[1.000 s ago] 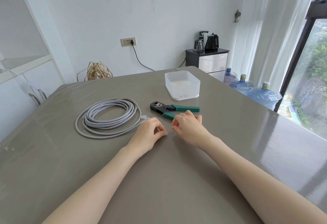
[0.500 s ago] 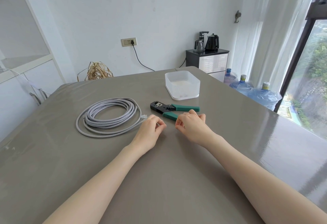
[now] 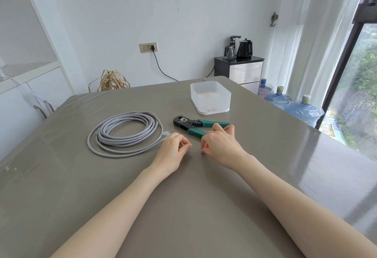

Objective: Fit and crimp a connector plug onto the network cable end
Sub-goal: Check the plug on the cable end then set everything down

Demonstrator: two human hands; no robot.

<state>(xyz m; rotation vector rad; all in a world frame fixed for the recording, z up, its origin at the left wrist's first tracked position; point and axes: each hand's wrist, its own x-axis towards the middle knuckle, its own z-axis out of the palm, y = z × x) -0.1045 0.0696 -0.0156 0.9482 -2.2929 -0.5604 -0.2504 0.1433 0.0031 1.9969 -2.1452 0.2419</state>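
A coiled grey network cable [image 3: 126, 132] lies on the table, left of centre. Its free end carries a clear plug [image 3: 166, 134] just beyond my left hand. My left hand [image 3: 173, 149] rests on the table beside that end with its fingers curled and thumb tip against the forefinger; nothing shows inside it. A crimping tool [image 3: 190, 125] with a black head and green handles lies to the right of the cable. My right hand [image 3: 220, 143] reaches over the near handle, and its fingertips touch the handles without closing round them.
A translucent white plastic box [image 3: 211, 97] stands behind the crimping tool. The grey table [image 3: 183, 206] ends at the right above several large water bottles [image 3: 304, 110]. A window lies beyond them, and a white shelf unit stands at the left.
My right hand has slid forward from the bare table until its fingers lie on the crimping tool's green handles. My left hand has edged slightly toward the cable end.
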